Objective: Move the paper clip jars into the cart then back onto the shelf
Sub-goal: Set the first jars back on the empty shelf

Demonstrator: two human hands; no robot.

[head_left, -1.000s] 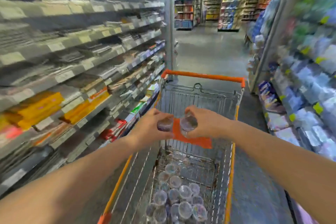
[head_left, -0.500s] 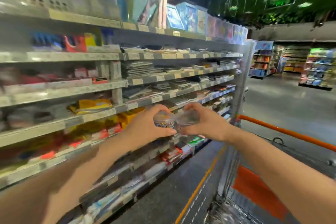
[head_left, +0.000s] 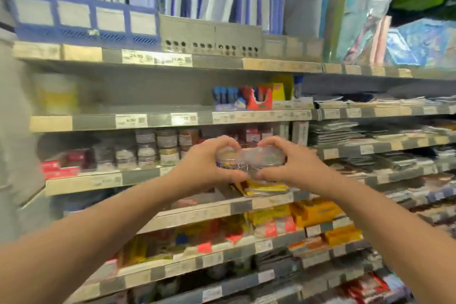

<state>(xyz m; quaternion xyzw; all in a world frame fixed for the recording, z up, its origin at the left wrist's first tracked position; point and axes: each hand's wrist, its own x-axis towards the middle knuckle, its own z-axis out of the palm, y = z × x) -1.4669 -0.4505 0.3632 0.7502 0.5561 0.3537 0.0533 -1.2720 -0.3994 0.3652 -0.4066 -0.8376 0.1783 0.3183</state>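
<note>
Left hand point(head_left: 204, 164) curls thumb and fingers round the left jar point(head_left: 228, 161), which sits at its 3 o'clock. Right hand point(head_left: 291, 164) curls likewise round the right jar point(head_left: 265, 158), at its 9 o'clock. The jars touch, held up before the shelf point(head_left: 108, 180). Clear plastic; multicoloured clips in the left jar. Blur hides the right jar's contents. Shelved jars point(head_left: 148, 153) at 10 o'clock.

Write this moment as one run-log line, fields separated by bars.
left hand: holds paper clip jar | right hand: holds second jar | jars: side by side, before shelf | not yet placed
</note>
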